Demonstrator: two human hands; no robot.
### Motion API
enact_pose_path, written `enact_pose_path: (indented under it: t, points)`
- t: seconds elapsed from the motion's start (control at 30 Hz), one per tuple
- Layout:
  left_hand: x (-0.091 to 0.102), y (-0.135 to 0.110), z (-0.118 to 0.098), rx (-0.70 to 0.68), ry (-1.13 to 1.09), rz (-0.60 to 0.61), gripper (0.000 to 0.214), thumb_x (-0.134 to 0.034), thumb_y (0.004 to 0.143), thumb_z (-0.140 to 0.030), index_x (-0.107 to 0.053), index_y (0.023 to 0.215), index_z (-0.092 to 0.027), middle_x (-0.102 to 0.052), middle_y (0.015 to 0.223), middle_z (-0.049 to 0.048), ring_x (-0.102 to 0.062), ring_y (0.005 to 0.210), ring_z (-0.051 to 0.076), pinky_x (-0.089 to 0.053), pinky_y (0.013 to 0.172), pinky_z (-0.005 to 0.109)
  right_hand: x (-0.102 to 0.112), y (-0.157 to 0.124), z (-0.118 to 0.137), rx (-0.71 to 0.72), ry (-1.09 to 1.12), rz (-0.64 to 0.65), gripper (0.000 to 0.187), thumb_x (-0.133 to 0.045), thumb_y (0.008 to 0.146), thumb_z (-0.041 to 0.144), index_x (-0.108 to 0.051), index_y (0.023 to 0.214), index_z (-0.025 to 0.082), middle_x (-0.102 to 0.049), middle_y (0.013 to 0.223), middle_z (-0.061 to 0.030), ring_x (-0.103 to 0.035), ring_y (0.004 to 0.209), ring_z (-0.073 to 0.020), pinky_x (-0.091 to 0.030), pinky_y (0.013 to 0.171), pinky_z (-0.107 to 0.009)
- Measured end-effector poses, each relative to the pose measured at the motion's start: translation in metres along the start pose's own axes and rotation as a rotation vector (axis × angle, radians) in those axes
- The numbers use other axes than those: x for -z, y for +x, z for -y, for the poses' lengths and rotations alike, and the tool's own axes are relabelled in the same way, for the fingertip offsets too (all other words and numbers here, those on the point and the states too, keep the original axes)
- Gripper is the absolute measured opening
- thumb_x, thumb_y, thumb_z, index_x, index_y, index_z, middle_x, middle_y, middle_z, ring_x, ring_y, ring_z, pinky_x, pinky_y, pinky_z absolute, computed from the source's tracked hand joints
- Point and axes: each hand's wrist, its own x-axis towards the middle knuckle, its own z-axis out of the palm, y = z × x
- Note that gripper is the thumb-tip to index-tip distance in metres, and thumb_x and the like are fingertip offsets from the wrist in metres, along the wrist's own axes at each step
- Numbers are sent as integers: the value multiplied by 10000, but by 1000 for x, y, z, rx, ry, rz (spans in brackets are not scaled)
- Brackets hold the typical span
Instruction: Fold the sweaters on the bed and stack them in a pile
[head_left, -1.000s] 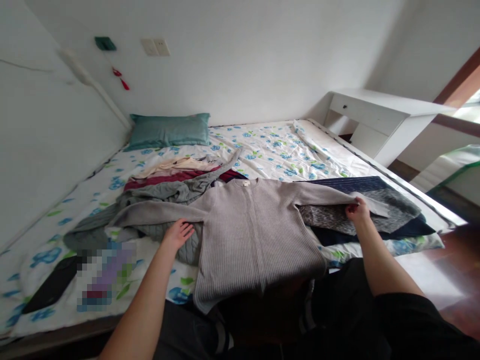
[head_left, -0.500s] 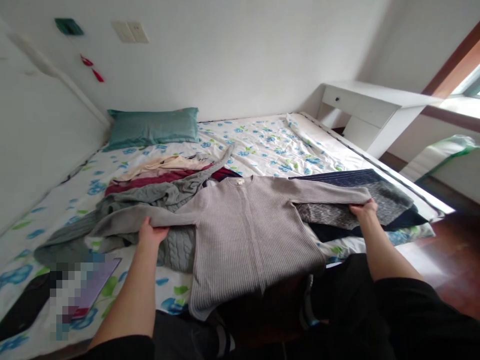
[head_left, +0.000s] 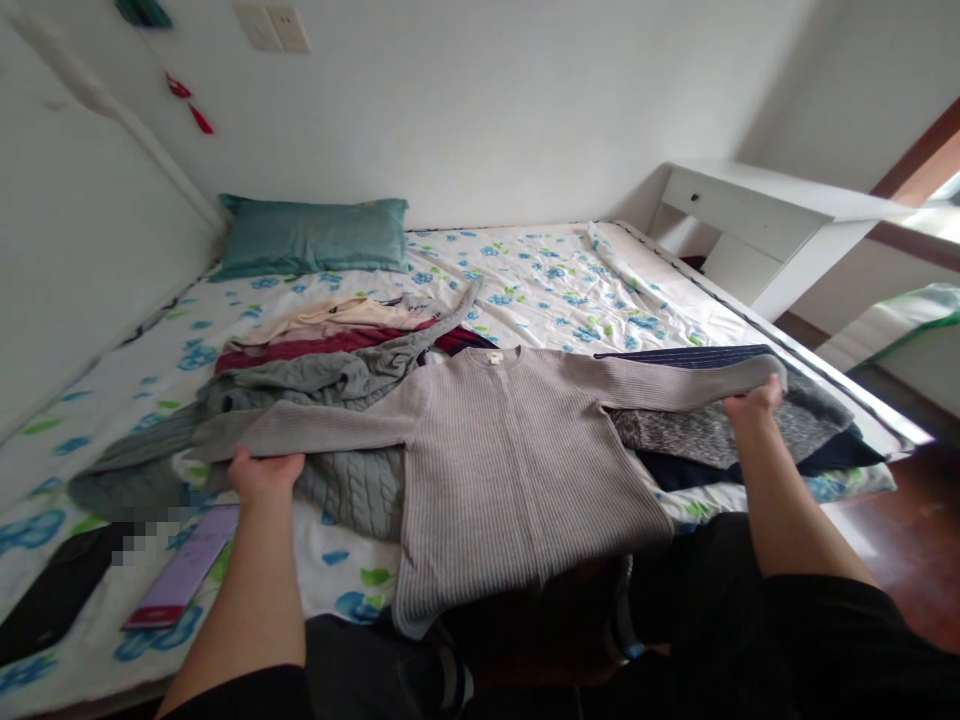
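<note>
A ribbed grey-beige sweater lies spread at the front of the bed, sleeves stretched out sideways and its hem hanging over the edge. My left hand is closed on the left-side sleeve, partway toward the cuff. Near the end of the other sleeve, my right hand grips the knit; the fingertips are partly hidden under the fabric. Beneath the left sleeve lies a green-grey cable-knit sweater. Under the right sleeve are a speckled grey knit garment and dark navy clothing.
Maroon and cream garments lie behind the cable knit. A green pillow rests against the wall. A black phone-like object and a purple packet are at front left. A white desk stands at right.
My left hand has slid outward along the sleeve toward the cuff. The right hand has shifted slightly outward on its sleeve, which looks straighter. The view has tilted down a little.
</note>
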Motion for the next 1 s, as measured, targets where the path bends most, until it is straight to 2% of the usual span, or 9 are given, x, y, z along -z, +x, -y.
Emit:
enact_pose_path:
  t: [0.17, 0.27, 0.33, 0.43, 0.57, 0.67, 0.77, 0.9, 1.0]
  points:
    - [9, 4, 0, -3, -168, -16, 543, -340, 1128, -295, -656, 1428, 30, -797, 1339, 208, -747, 1324, 235, -581, 1110, 402, -108, -63, -11, 428, -501, 108, 436, -309, 1155, 489, -553, 1489, 349, -637, 1562, -139, -619, 1474, -253, -600, 1191, -472]
    - [20, 9, 0, -21, -191, -33, 492, -398, 1097, -258, -636, 1451, -11, -783, 1388, 191, -733, 1347, 223, -559, 1134, 402, -181, -147, -52, 603, -667, 357, 601, -236, 1180, 542, -513, 1529, 139, -648, 1492, -184, -586, 1452, -273, -472, 1274, -515]
    - [27, 12, -1, -12, -194, -81, 455, -426, 1088, -255, -639, 1447, -74, -785, 1391, 167, -728, 1355, 212, -554, 1134, 403, -215, -220, -97, 684, -760, 630, 587, -254, 1185, 547, -548, 1514, 159, -658, 1494, -138, -548, 1520, -291, -424, 1295, -530]
    - [34, 15, -4, 13, -213, -124, 416, -457, 1091, -285, -637, 1426, -116, -786, 1381, 154, -725, 1359, 213, -557, 1120, 402, -223, -328, -175, 721, -936, 1063, 462, -503, 1158, 466, -590, 1578, 296, -594, 1681, -2, -289, 1735, -362, -254, 1408, -561]
    - [36, 13, -9, 43, -195, -159, 425, -458, 1108, -320, -610, 1443, -107, -768, 1413, 160, -710, 1382, 213, -558, 1123, 388, -174, -401, -248, 634, -1137, 1622, 568, -825, 1001, 444, -681, 1550, 422, -563, 1738, 114, -164, 1762, -437, -167, 1428, -617]
    - [34, 11, -9, 44, -162, -133, 452, -460, 1103, -320, -609, 1461, -89, -780, 1374, 159, -703, 1385, 212, -547, 1155, 373, -134, -385, -252, 666, -1137, 1756, 473, -807, 1012, 325, -760, 1482, 332, -561, 1753, -1, -343, 1705, -396, -263, 1411, -595]
    - [33, 10, -10, 63, -103, -131, 420, -498, 1076, -292, -638, 1420, -98, -798, 1308, 136, -711, 1357, 217, -542, 1178, 372, -106, -334, -220, 739, -1061, 1740, 355, -743, 1044, 272, -812, 1392, 282, -655, 1642, -96, -548, 1567, -347, -391, 1356, -586]
    - [22, 18, -25, 27, -58, -175, 372, -502, 1048, -205, -630, 1384, -109, -783, 1323, 102, -719, 1302, 189, -555, 1159, 348, -73, -260, -162, 691, -1012, 1577, 296, -696, 1059, 286, -835, 1320, 291, -749, 1484, -95, -692, 1398, -326, -500, 1271, -542]
    - [-15, 23, -43, -94, -76, -51, 400, -453, 1077, -159, -568, 1457, -112, -719, 1455, 99, -704, 1303, 149, -558, 1154, 326, -57, -216, -135, 505, -1158, 1350, 310, -652, 1055, 275, -831, 1308, 259, -770, 1445, -99, -718, 1355, -318, -546, 1221, -490]
